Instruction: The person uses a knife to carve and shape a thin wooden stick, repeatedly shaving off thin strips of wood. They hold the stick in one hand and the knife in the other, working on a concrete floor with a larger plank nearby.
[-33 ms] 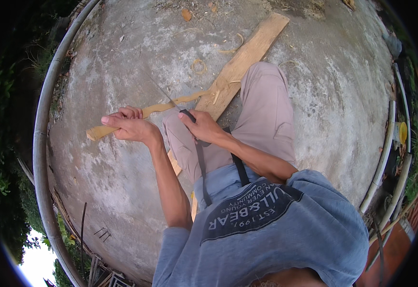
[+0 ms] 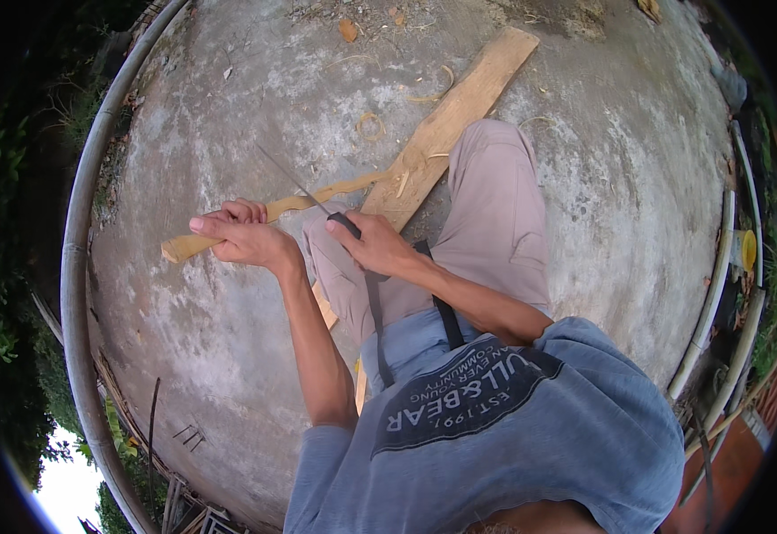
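My left hand [image 2: 244,238] is closed around a carved, wavy-edged wooden stick [image 2: 348,185], close to its squared end. The stick's other end rests on a long wooden plank [image 2: 446,125] that lies on the ground between my knees. In my closed right hand [image 2: 378,247] is a knife [image 2: 346,222] with a black handle. Its thin blade points up and to the left, crossing over the stick; I cannot tell whether the two touch. A small wood sliver [image 2: 403,184] lies on the plank.
Curled shavings [image 2: 371,126] and dry leaves [image 2: 348,30] are scattered on the concrete floor [image 2: 620,214]. A pole rail [image 2: 75,240] bounds the left side, with greenery beyond. More poles [image 2: 707,311] and a yellow container [image 2: 748,249] stand at the right.
My right hand and the knife have shifted slightly left and nearer to my body, and the blade's tilt has changed. The left hand and the stick are almost unmoved.
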Demonstrator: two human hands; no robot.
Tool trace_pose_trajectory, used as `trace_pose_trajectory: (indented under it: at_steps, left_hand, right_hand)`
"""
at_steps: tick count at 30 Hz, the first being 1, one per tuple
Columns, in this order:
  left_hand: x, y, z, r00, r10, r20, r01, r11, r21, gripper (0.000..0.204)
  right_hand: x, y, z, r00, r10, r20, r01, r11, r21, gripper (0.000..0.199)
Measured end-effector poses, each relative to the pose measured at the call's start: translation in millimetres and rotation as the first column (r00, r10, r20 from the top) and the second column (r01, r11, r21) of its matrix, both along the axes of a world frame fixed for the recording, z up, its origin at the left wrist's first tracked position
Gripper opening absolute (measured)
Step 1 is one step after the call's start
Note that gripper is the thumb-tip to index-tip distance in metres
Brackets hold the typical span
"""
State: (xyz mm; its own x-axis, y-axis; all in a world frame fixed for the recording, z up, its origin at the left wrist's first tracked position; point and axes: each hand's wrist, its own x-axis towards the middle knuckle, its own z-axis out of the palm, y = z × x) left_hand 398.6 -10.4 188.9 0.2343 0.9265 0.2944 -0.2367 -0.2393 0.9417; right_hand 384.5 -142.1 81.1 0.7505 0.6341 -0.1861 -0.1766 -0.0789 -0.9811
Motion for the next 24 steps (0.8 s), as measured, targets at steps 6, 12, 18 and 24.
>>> trace_pose_trajectory:
  at_steps: [6,12,18,24]
  left_hand:
    - [-1,6,-6,0.999,0.045,-0.015,-0.045,0.999,-0.014,0.060]
    - [9,8,0,0.999,0.041,0.002,-0.041,0.999,0.019,0.061]
    - [5,29,-7,0.996,0.076,-0.044,-0.078,0.996,-0.044,0.062]
    - [11,38,-15,0.997,0.069,-0.043,-0.070,0.997,-0.031,0.061]
  right_hand:
    - [12,-3,-37,0.953,-0.065,-0.295,0.034,0.993,-0.110,0.060]
    - [1,-5,-27,0.995,-0.003,-0.098,0.002,1.000,-0.011,0.062]
    - [1,-2,-38,0.991,0.019,-0.130,-0.035,0.992,-0.124,0.053]
    - [36,-5,-90,0.957,-0.078,-0.279,0.004,0.966,-0.258,0.062]
